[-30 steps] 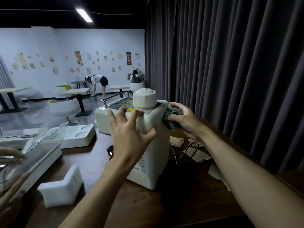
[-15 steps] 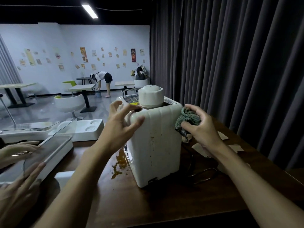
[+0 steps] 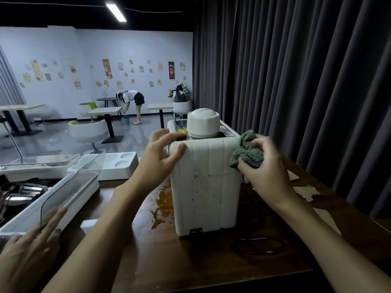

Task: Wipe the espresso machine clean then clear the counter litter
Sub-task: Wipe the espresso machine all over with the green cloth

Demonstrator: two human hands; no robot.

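Looking down, I am seeing the dark brown counter closest to me. A blurry extra hand is lying at the near left corner, fingers spread, beside a white box with a clear lid. Shiny metal cups are sitting inside it.

A black cord is curling on the counter just in front of the espresso machine. The machine is standing upright in the middle of the counter, and its white side facing me is showing brown spots. A brown spill is lying on the wood by its left foot.

The left hand is gripping the top left corner, fingers curled over the top and thumb pressing the side. The right hand is bunching a grey-green cloth against the top right edge.

Torn paper bits are lying to the right, near the dark curtain. A white foam tray is resting behind the box.

Far away, white tables and round chairs are standing on a shiny floor. A person is bending over, and posters are hanging on the pale wall.
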